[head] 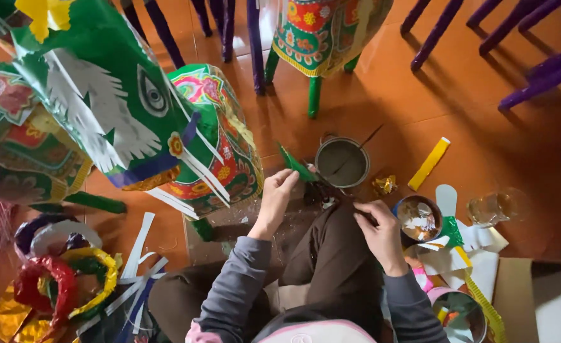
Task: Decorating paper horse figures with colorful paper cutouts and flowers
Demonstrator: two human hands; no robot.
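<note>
We are at the gluing step: the green paper strip (296,165) is pinched in our left hand (279,190), just beside the paste tin (342,163). Our right hand (375,222) closes on something small we cannot make out. Next needs steady, careful placing.

Your left hand (279,190) sits left of your right hand (377,230), both above your knees at the near middle. A paper strip (296,165) is pinched in your left hand, just left of the glue pot (342,163), which stands beyond both hands. A small bowl (418,219) lies just right of your right hand, a glass (493,208) farther right. Near right stands a tin (461,314). A paper horse (102,108) fills the far left, a second one (325,32) far behind the pot. Paper rings (64,279) lie near left.
</note>
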